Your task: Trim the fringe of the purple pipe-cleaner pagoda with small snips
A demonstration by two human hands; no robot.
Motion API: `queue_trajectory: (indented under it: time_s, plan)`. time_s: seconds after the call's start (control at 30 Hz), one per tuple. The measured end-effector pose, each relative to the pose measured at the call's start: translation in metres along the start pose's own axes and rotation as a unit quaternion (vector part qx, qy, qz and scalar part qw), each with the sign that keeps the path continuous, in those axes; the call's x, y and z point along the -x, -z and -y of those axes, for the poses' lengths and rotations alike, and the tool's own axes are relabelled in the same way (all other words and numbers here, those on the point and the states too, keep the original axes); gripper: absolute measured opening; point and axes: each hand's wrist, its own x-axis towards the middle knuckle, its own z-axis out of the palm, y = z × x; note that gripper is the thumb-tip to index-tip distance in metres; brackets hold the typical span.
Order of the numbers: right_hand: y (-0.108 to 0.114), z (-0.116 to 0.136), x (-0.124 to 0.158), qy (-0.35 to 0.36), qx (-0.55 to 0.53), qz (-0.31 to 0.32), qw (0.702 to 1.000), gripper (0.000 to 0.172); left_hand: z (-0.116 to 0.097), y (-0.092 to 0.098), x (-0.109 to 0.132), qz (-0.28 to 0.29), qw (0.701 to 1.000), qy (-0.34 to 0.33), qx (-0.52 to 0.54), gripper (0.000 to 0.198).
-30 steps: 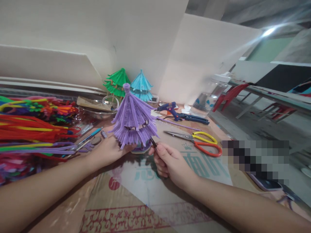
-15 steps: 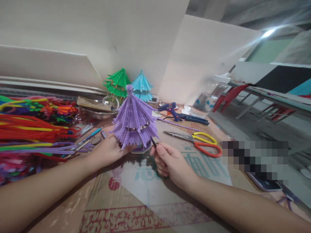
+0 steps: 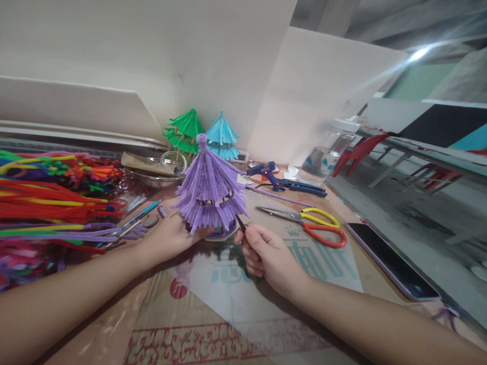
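Observation:
A purple pipe-cleaner pagoda (image 3: 210,190) with two tiered roofs stands on a small base in the middle of the table. My left hand (image 3: 170,236) grips it from the left at its lower tier. My right hand (image 3: 266,256) is closed in a fist around a small dark tool (image 3: 240,223), its tip touching the edge of the lower roof on the right. A green pagoda (image 3: 183,131) and a blue pagoda (image 3: 222,136) stand behind by the wall.
Bundles of coloured pipe cleaners (image 3: 49,197) lie at the left. A blue glue gun (image 3: 283,180), yellow-and-red scissors (image 3: 312,223), a phone (image 3: 391,261), a clear bottle (image 3: 329,149) and a glass bowl (image 3: 158,170) sit around. Printed cardboard (image 3: 228,314) covers the table.
The purple pagoda has been turned a little in my left hand. The tool tip stays at the lower roof edge. The phone at the right is now plainly visible.

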Motion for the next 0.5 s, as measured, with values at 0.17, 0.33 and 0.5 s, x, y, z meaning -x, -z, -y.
queue_trajectory:
  time_s: [0.17, 0.33, 0.5]
  plan:
    - [0.0003, -0.0004, 0.0005, 0.005, 0.006, 0.005, 1.000, 0.050, 0.0006, -0.0002, -0.0001, -0.002, 1.000, -0.008, 0.005, 0.044]
    - [0.0005, 0.0001, 0.0008, 0.002, 0.010, 0.000, 1.000, 0.051, 0.0009, -0.0011, 0.0002, -0.002, 1.000, 0.003, -0.004, 0.051]
    - [-0.0003, 0.0009, 0.0006, -0.001, 0.010, -0.004, 1.000, 0.051, 0.0015, -0.0005, 0.0005, -0.001, 1.000, 0.000, -0.009, 0.051]
